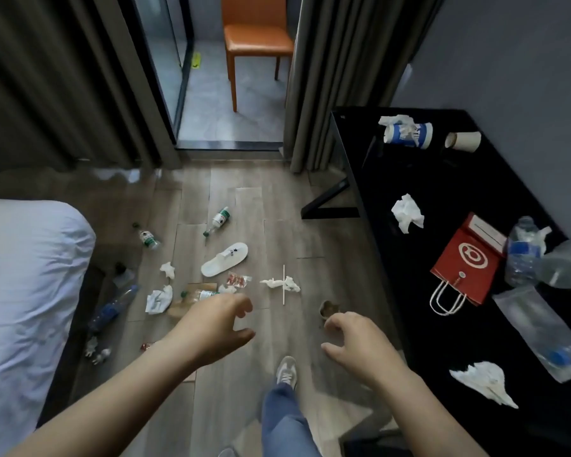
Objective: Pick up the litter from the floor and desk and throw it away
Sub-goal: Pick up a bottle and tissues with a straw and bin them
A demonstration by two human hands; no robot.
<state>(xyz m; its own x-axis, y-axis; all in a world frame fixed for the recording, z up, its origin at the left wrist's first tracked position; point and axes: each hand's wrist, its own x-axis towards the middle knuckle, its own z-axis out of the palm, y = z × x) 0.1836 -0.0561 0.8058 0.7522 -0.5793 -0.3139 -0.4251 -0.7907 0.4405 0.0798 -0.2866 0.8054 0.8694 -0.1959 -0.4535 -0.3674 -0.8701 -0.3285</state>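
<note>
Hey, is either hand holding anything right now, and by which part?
Nothing is held. The left hand and the right hand are both empty, fingers loosely curled.

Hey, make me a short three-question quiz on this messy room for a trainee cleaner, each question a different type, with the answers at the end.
1. True or false: the red paper bag with white rope handles lies on the glossy black desk.
2. Which item lies right next to the thin white straw on the grey wooden floor? A) crumpled white tissue B) metal spoon C) green apple
3. Short answer: what are the left hand and right hand holding?
Key: 1 true; 2 A; 3 nothing.
</note>
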